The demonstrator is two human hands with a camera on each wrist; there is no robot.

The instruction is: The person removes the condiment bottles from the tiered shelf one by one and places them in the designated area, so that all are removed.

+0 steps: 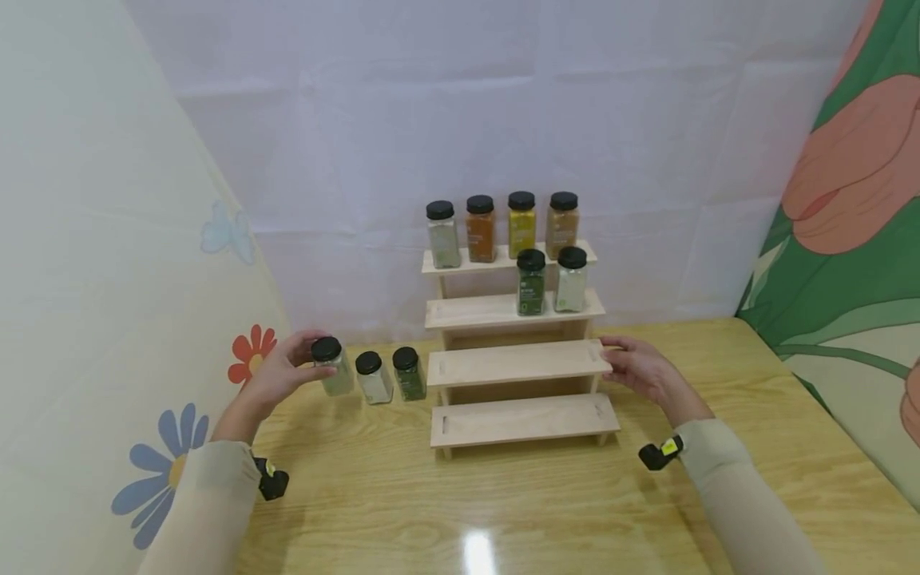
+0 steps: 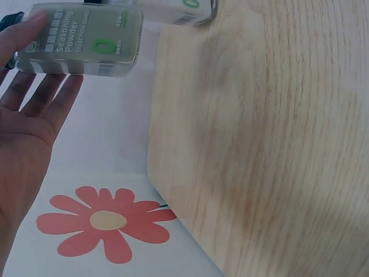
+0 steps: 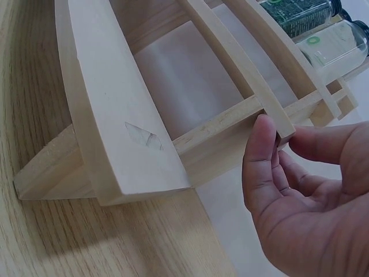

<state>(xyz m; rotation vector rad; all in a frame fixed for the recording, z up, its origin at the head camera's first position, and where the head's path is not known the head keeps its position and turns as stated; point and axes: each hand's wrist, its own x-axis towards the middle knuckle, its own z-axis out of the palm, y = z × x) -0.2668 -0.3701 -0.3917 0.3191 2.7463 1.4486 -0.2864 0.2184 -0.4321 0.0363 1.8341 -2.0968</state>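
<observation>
My left hand [image 1: 283,369] grips a black-capped jar of seasoning powder [image 1: 338,382], thumb on one side and fingers on the other. In the left wrist view the jar's label [image 2: 69,37] reads "Seasoning Powder". Whether its base touches the table is unclear. To its right stand a jar of pale powder [image 1: 376,387] and a jar of dark green herbs [image 1: 410,382]. At the four-step wooden rack [image 1: 517,363], my right hand [image 1: 640,371] pinches the right end of the second step from the bottom; the right wrist view shows thumb and finger on that board's corner [image 3: 279,124].
The rack's top step holds several spice jars [image 1: 480,231]. Two more jars, dark green [image 1: 531,287] and pale [image 1: 571,283], stand on the right of the step below. Behind the wood-grain table [image 1: 359,495] hangs a white cloth [image 1: 345,160], with printed panels at both sides.
</observation>
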